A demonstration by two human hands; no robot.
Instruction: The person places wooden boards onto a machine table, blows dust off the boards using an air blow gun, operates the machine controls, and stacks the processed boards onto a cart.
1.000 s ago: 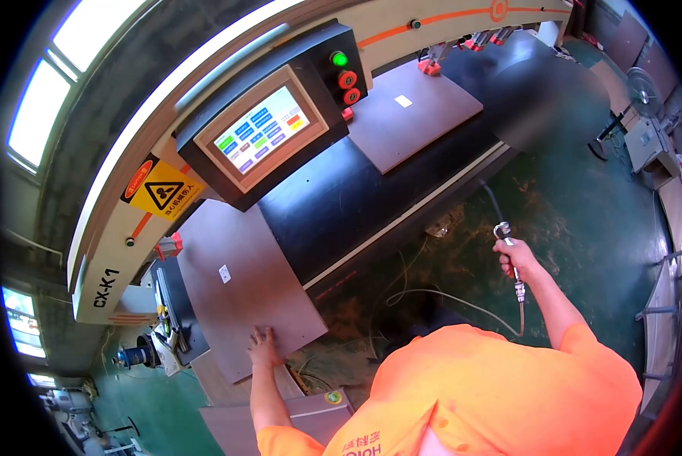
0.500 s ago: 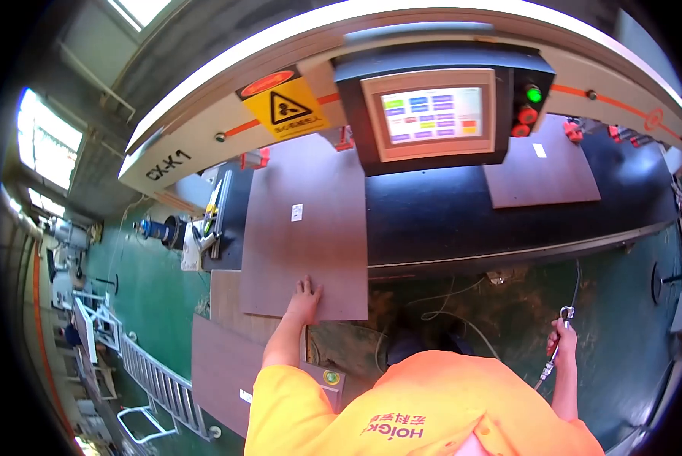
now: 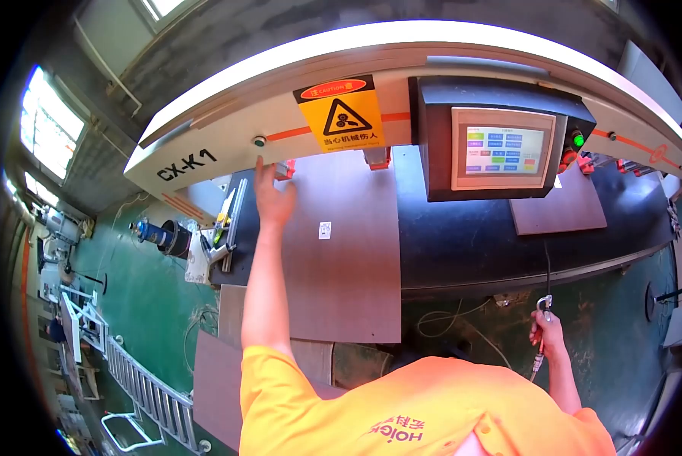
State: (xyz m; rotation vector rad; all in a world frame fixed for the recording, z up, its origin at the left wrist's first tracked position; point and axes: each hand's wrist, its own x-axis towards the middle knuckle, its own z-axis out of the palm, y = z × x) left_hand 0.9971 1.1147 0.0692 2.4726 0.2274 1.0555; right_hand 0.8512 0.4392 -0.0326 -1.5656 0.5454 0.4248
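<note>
My left hand (image 3: 274, 196) is raised in front of the machine beam, holding nothing. Its index finger points up, just below a round green button (image 3: 260, 141) on the beam; whether it touches the button I cannot tell. Behind that hand a brown wood-grain panel (image 3: 345, 281) with a small white label (image 3: 324, 230) lies on the black machine table (image 3: 455, 251), its upper end under the beam. My right hand (image 3: 548, 333) is closed around an air blow gun (image 3: 544, 302), held low at my right side with a hose fitting below and a thin dark nozzle pointing up.
A control box with a lit touchscreen (image 3: 503, 148) hangs from the beam, beside a yellow warning sign (image 3: 342, 114). Another brown panel (image 3: 561, 209) lies at the right. More panels (image 3: 218, 380) are stacked at lower left, near a metal ladder (image 3: 147, 376). A hose crosses the floor.
My left hand has left the panel's near end and risen to the green button on the beam. My right hand keeps the air blow gun. The view has shifted.
</note>
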